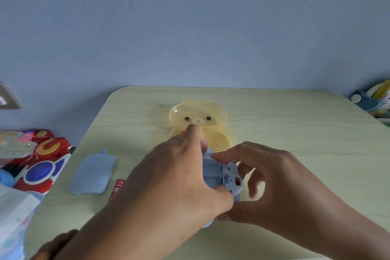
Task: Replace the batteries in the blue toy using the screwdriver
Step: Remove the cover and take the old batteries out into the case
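Note:
The blue toy [229, 175] lies on the pale wooden table [295, 133], its back side up between both hands. My left hand [175, 177] covers its left part, fingers curled round the body, the thumb at its near edge. My right hand [274, 181] holds its right end, the index finger on the top edge and the thumb underneath. The toy's blue battery cover [92, 172] lies flat on the table to the left. A red battery [117, 188] peeks out beside my left wrist. No screwdriver is visible.
An open yellow bear-shaped plastic case [200, 120] sits just behind the hands. Red, white and blue toys [40, 164] are piled off the table's left edge, above a whitish box [14, 213]. More items [375, 99] stand at the far right.

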A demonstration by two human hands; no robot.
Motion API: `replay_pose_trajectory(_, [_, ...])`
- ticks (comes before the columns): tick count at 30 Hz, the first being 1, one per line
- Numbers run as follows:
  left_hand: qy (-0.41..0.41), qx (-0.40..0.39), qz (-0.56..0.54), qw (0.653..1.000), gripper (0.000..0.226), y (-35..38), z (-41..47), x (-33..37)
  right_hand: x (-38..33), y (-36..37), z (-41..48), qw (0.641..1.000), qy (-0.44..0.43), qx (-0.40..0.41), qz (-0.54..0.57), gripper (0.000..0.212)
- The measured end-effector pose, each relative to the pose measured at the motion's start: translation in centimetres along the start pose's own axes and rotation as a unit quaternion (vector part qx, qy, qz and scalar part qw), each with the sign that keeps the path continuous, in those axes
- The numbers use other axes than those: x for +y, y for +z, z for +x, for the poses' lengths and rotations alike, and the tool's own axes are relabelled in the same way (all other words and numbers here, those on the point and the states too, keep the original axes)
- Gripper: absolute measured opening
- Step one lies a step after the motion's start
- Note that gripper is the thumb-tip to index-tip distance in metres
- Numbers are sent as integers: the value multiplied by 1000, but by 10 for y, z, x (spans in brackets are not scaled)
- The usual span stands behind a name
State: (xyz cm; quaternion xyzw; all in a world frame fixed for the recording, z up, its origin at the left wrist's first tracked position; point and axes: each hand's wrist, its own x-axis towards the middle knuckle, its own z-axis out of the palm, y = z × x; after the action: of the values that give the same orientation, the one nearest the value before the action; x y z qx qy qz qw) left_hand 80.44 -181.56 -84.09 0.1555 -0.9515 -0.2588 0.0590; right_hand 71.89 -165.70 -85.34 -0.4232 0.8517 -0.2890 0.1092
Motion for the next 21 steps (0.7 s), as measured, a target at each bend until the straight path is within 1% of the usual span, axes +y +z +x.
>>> replay_pose_trajectory(3, [4, 0, 22, 1000, 47, 0, 2, 5, 1, 1, 0, 1000, -6, 8, 0, 63])
replay_pose_trajectory(9, [14, 20, 14, 1000, 54, 10, 4, 4, 0, 0, 0, 1000, -4, 5, -3, 62])
replay_pose_trajectory(21, [3, 8, 0, 1000, 38, 5, -3, 7, -3, -1, 1, 1000, -4, -6, -6, 62])
